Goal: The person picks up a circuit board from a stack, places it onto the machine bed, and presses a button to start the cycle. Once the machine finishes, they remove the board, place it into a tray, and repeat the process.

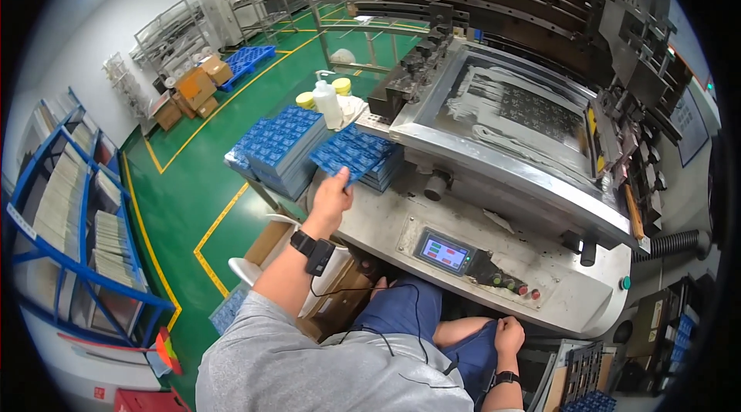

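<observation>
My left hand (330,200) reaches out over the machine's front left corner, its thumb and fingers closed on the near edge of a blue circuit board panel (352,151). That panel lies tilted over a shorter stack of boards (380,178); whether it touches the stack all along I cannot tell. Just left of it rises a taller stack of blue circuit board panels (282,151). My right hand (508,335) rests on my right thigh with its fingers curled in, and no object shows in it.
Behind the stacks stand a white pump bottle (328,103) and yellow-lidded jars (340,86). A printing screen frame (525,107) smeared with grey ink fills the machine. At the front edge sits a control panel (445,252) with buttons. A blue rack (85,219) stands on the left.
</observation>
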The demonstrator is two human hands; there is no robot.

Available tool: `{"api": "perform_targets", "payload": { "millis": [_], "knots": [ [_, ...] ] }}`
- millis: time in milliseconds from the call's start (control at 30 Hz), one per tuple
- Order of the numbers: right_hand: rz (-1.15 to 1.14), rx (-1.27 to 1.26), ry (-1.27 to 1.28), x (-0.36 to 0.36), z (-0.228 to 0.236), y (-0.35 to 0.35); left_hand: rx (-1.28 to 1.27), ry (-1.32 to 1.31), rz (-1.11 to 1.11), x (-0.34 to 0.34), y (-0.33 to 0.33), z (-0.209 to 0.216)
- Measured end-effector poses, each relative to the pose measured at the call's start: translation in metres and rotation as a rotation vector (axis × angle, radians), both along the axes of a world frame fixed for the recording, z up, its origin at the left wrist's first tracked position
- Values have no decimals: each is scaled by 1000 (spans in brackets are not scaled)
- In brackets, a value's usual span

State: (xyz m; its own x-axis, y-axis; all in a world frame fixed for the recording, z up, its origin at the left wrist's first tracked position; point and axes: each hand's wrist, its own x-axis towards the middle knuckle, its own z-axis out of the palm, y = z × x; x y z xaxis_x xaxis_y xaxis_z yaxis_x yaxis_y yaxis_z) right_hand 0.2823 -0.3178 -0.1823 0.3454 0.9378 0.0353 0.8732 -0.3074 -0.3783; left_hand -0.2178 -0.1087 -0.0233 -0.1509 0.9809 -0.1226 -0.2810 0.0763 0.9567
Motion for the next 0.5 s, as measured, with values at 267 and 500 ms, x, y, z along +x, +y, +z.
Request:
{"api": "perform_targets", "payload": {
  "millis": [267,500],
  "knots": [
    [-14,-102,-13,-1,16,5,163,-21,417,-37,58,70],
    [0,-108,-29,1,2,-5,258,-45,337,-14,122,81]
  ]
}}
